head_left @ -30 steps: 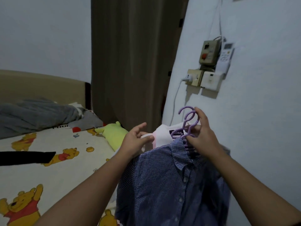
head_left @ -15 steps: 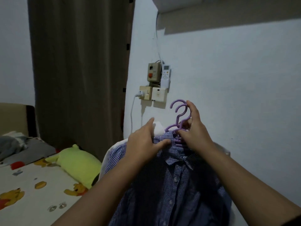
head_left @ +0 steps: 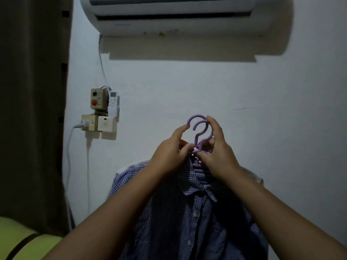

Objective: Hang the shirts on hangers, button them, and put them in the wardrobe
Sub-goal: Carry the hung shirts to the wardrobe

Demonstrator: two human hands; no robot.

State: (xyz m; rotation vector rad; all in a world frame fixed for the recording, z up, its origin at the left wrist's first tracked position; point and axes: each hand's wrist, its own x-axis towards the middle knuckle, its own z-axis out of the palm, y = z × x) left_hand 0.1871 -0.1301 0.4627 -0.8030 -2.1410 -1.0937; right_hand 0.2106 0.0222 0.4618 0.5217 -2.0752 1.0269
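A blue checked shirt (head_left: 189,218) hangs buttoned on purple hangers, held up in front of a pale wall. Two purple hanger hooks (head_left: 199,128) stick up between my hands. My right hand (head_left: 217,152) grips the hanger necks just below the hooks, its forefinger lying along the outer hook. My left hand (head_left: 171,152) pinches the shirt's collar at the hanger neck, forefinger touching the tip of the left hook. A white garment (head_left: 131,165) shows behind the shirt's left shoulder. The hanger arms are hidden under the cloth.
An air conditioner (head_left: 176,14) is mounted high on the wall. Sockets, a switch box and a remote (head_left: 100,113) sit on the wall at left, with a cable hanging down. A brown curtain (head_left: 32,109) fills the left side. A green pillow (head_left: 22,241) lies at bottom left.
The view has swung right and up, away from the bed, bringing the air conditioner into sight. My left hand has moved from the shirt's shoulder up to the collar and hooks.
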